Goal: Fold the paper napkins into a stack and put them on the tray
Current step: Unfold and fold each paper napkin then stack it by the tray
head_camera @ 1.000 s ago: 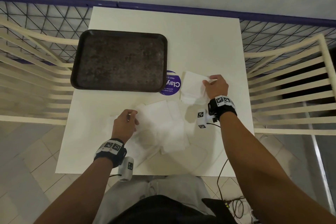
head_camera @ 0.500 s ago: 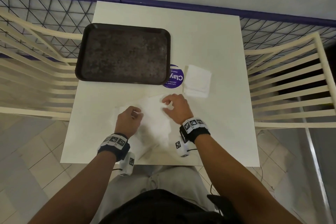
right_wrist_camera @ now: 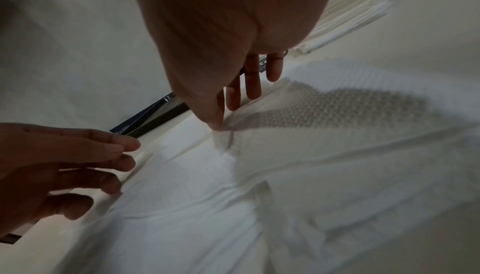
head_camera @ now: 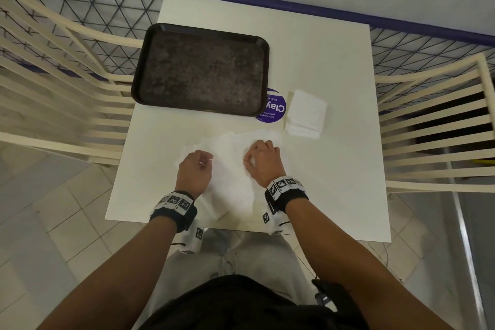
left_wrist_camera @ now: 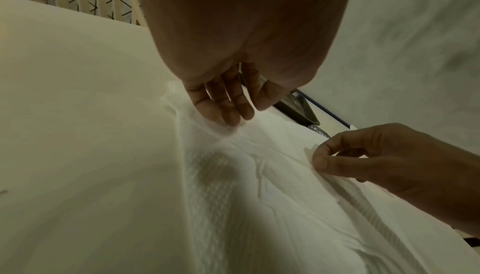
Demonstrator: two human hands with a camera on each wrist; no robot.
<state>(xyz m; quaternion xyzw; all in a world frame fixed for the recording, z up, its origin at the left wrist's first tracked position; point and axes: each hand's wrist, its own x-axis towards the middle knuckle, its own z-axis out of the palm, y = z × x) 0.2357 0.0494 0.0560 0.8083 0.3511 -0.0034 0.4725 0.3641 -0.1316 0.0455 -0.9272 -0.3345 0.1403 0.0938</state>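
Observation:
Several loose white napkins (head_camera: 227, 169) lie overlapped on the near middle of the white table (head_camera: 334, 61). My left hand (head_camera: 197, 166) rests its relaxed fingertips (left_wrist_camera: 228, 118) on their left part, with nothing between thumb and fingers. My right hand (head_camera: 261, 158) pinches a raised edge of the top napkin (left_wrist_camera: 298, 155) between thumb and forefinger (left_wrist_camera: 322, 163), seen from below in the right wrist view (right_wrist_camera: 218, 122). A stack of folded napkins (head_camera: 306, 112) sits further back on the right. The dark tray (head_camera: 201, 69), bare, lies at the back left.
A round purple sticker (head_camera: 276, 108) shows between the tray and the folded stack. Cream slatted chairs stand on the left (head_camera: 53, 67) and on the right (head_camera: 434, 115). A wire fence and a wall run behind the table.
My right hand left the folded stack, came back and left to the loose napkins and took hold of an edge. My left hand stayed on the napkins.

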